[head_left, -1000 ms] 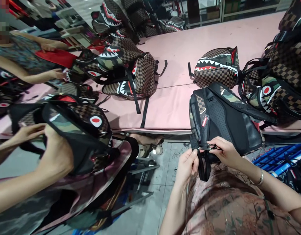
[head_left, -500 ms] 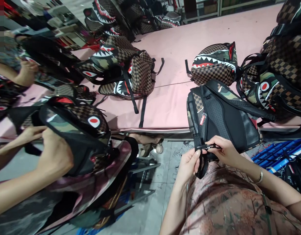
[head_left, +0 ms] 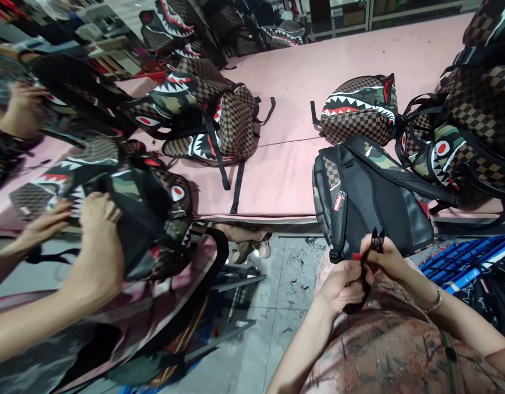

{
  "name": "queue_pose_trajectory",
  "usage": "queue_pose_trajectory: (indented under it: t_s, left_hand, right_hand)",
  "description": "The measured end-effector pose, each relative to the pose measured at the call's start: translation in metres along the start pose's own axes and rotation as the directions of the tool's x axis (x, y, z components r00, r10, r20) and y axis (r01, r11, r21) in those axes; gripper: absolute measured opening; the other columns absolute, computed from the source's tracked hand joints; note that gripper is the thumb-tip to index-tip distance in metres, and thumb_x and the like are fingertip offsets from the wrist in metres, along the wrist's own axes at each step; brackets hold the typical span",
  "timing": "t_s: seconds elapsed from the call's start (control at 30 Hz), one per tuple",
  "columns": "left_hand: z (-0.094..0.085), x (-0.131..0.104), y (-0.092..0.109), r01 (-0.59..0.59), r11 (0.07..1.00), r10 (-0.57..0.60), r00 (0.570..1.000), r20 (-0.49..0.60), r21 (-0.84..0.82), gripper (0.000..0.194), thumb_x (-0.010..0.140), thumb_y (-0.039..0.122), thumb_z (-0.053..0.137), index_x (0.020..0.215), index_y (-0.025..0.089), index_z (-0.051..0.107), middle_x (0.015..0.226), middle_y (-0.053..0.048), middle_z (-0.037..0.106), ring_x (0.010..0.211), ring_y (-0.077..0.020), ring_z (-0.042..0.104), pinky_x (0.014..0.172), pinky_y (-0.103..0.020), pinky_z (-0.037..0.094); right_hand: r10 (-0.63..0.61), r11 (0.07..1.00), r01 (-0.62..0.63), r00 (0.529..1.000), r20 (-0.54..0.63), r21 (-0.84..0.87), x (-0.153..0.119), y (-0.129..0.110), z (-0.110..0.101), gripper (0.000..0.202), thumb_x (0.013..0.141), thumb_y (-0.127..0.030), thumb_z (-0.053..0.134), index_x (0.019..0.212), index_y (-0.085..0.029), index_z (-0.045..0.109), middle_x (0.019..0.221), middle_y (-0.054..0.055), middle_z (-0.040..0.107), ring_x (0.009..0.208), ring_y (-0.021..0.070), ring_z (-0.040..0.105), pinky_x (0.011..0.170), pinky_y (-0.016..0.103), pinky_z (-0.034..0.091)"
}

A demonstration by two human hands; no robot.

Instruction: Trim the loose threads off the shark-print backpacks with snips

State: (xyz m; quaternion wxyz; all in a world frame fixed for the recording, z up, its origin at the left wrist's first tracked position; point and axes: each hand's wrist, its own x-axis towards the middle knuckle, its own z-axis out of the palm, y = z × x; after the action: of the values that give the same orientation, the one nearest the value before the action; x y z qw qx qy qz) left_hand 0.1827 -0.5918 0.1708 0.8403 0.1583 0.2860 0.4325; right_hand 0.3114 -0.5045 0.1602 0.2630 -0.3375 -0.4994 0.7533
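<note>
A backpack (head_left: 361, 197) with a black padded back and brown check and camouflage panels lies at the table edge in front of me, its straps towards me. My left hand (head_left: 348, 287) is closed around a black strap (head_left: 364, 279), just off the bag's near edge. Right beside it, my right hand (head_left: 381, 254) is closed on a small dark two-pronged piece (head_left: 377, 238) with its points upward; its exact kind is unclear. A bit of red shows between my hands. The fingers partly hide both held things.
Shark-mouth backpacks (head_left: 359, 109) stand on the pink table (head_left: 285, 180), with more piled at right (head_left: 477, 131). At left, a co-worker's hands (head_left: 98, 219) handle another backpack (head_left: 141, 219). A blue rack (head_left: 461, 262) stands low at right. Black scraps litter the floor (head_left: 285, 290).
My hands have moved closer together, lifting the strap end off the bag's corner towards my body. The dark piece now points upward instead of sideways. The co-worker's backpack has shifted.
</note>
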Motion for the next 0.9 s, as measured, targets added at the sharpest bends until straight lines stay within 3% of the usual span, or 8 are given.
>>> queue_pose_trajectory:
  t_s: [0.07, 0.17, 0.27, 0.33, 0.43, 0.53, 0.67, 0.9]
  left_hand:
    - [0.001, 0.004, -0.003, -0.091, 0.984, 0.122, 0.971, -0.208, 0.152, 0.039, 0.071, 0.046, 0.061, 0.088, 0.01, 0.061, 0.038, 0.009, 0.036, 0.028, -0.0009, 0.02, 0.031, -0.016, 0.014]
    - [0.001, 0.003, -0.004, -0.227, 0.879, 0.419, 0.788, -0.451, 0.42, 0.038, 0.062, 0.037, 0.072, 0.092, 0.016, 0.065, 0.057, 0.004, 0.053, 0.044, -0.004, 0.041, 0.04, -0.016, 0.03]
    - [-0.001, 0.0, -0.003, -0.238, 0.84, 0.505, 0.671, -0.543, 0.487, 0.027, 0.061, 0.034, 0.072, 0.08, 0.015, 0.07, 0.072, -0.002, 0.063, 0.06, -0.0099, 0.053, 0.054, -0.02, 0.041]
    - [-0.002, -0.001, -0.001, -0.252, 0.864, 0.486, 0.648, -0.587, 0.437, 0.027, 0.064, 0.035, 0.069, 0.081, 0.015, 0.071, 0.071, -0.002, 0.065, 0.06, -0.0111, 0.054, 0.057, -0.023, 0.043]
    - [-0.002, -0.002, 0.004, -0.307, 0.871, 0.491, 0.592, -0.639, 0.384, 0.029, 0.063, 0.035, 0.07, 0.084, 0.015, 0.071, 0.069, -0.002, 0.067, 0.061, -0.0123, 0.058, 0.06, -0.024, 0.046]
    - [-0.002, -0.003, 0.008, -0.336, 0.86, 0.51, 0.538, -0.671, 0.384, 0.028, 0.061, 0.032, 0.071, 0.085, 0.016, 0.071, 0.077, -0.002, 0.069, 0.066, -0.0122, 0.059, 0.066, -0.024, 0.047]
    - [-0.001, -0.003, 0.011, -0.341, 0.857, 0.514, 0.531, -0.674, 0.385, 0.029, 0.061, 0.031, 0.071, 0.087, 0.017, 0.071, 0.084, -0.003, 0.07, 0.071, -0.0125, 0.06, 0.071, -0.025, 0.047]
    - [0.001, -0.001, 0.01, -0.347, 0.841, 0.54, 0.492, -0.683, 0.415, 0.033, 0.063, 0.033, 0.07, 0.09, 0.016, 0.071, 0.087, -0.004, 0.07, 0.073, -0.0141, 0.061, 0.072, -0.026, 0.048]
  right_hand:
    - [0.084, 0.996, -0.079, 0.985, -0.154, 0.034, 0.004, -0.002, 0.004, 0.038, 0.063, -0.046, 0.067, 0.06, -0.018, 0.042, 0.05, -0.008, 0.037, 0.042, 0.0054, 0.034, 0.04, 0.019, 0.028]
    - [0.131, 0.991, -0.124, 0.966, -0.221, 0.046, 0.01, -0.006, 0.009, 0.041, 0.063, -0.046, 0.068, 0.06, -0.019, 0.036, 0.049, -0.009, 0.033, 0.041, 0.0042, 0.03, 0.039, 0.018, 0.025]
    - [0.069, 0.992, -0.086, 0.981, -0.181, -0.088, 0.014, -0.005, 0.012, 0.035, 0.068, -0.046, 0.063, 0.063, -0.018, 0.041, 0.052, -0.008, 0.038, 0.045, 0.0058, 0.034, 0.043, 0.019, 0.03]
    - [-0.069, 0.971, 0.013, 0.972, -0.224, -0.24, 0.014, -0.003, 0.012, 0.026, 0.077, -0.043, 0.051, 0.076, -0.018, 0.049, 0.061, -0.004, 0.047, 0.052, 0.0087, 0.042, 0.05, 0.021, 0.037]
    - [-0.376, 0.818, 0.178, 0.885, -0.274, -0.547, 0.009, -0.001, 0.006, 0.022, 0.086, -0.034, 0.041, 0.096, -0.019, 0.052, 0.079, 0.001, 0.056, 0.069, 0.0132, 0.052, 0.065, 0.025, 0.043]
    - [-0.568, 0.541, 0.311, 0.82, -0.067, -0.781, 0.002, -0.001, -0.002, 0.02, 0.087, -0.031, 0.042, 0.095, -0.018, 0.055, 0.083, 0.005, 0.059, 0.078, 0.0166, 0.055, 0.071, 0.028, 0.043]
    - [-0.608, 0.332, 0.409, 0.782, 0.138, -0.85, -0.002, -0.002, -0.008, 0.025, 0.09, -0.033, 0.04, 0.093, -0.017, 0.058, 0.083, 0.007, 0.062, 0.079, 0.0181, 0.057, 0.071, 0.03, 0.045]
    - [-0.628, 0.25, 0.415, 0.757, 0.179, -0.875, -0.006, -0.005, 0.0, 0.031, 0.092, -0.032, 0.033, 0.094, -0.016, 0.059, 0.084, 0.007, 0.064, 0.078, 0.0167, 0.057, 0.071, 0.028, 0.043]
